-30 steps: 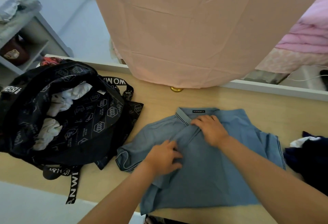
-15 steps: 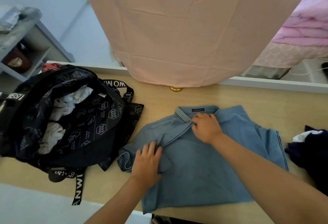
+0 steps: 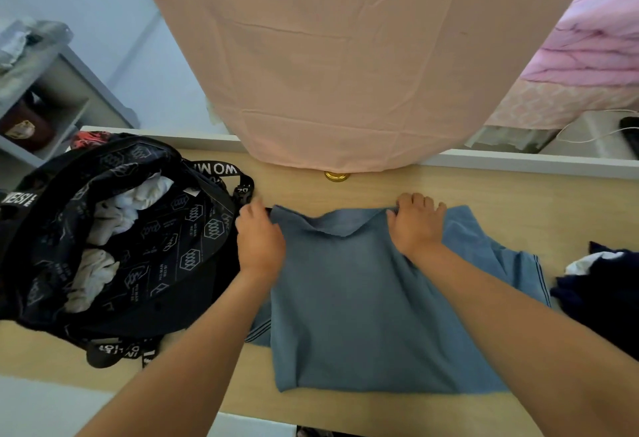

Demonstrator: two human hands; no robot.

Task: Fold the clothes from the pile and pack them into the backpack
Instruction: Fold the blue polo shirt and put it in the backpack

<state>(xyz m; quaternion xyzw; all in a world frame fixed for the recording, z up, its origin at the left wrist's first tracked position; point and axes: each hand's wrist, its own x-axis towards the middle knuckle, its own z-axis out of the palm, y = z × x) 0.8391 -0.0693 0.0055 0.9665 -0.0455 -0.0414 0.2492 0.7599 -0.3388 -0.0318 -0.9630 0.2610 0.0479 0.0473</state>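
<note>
A blue polo shirt (image 3: pixel 352 308) lies on the wooden table (image 3: pixel 518 194), its lower part folded up over the collar. My left hand (image 3: pixel 259 239) grips the folded edge at its far left corner. My right hand (image 3: pixel 416 224) grips the same edge further right. A sleeve with a striped cuff sticks out at the right. To the left stands the open black backpack (image 3: pixel 166 250) with white and cream clothes (image 3: pixel 114 225) inside. Dark clothes from the pile (image 3: pixel 601 295) lie at the right edge.
A peach cloth (image 3: pixel 328 73) hangs over the table's far side, with a gold knob (image 3: pixel 336 176) under its hem. Pink bedding (image 3: pixel 594 56) is at the back right, a grey shelf unit (image 3: pixel 52 97) at the back left. The backpack's straps (image 3: pixel 117 350) trail toward the near edge.
Both hands left the collar and left sleeve and brought the shirt's lower part up over the collar; they now hold the folded edge at the far side.
</note>
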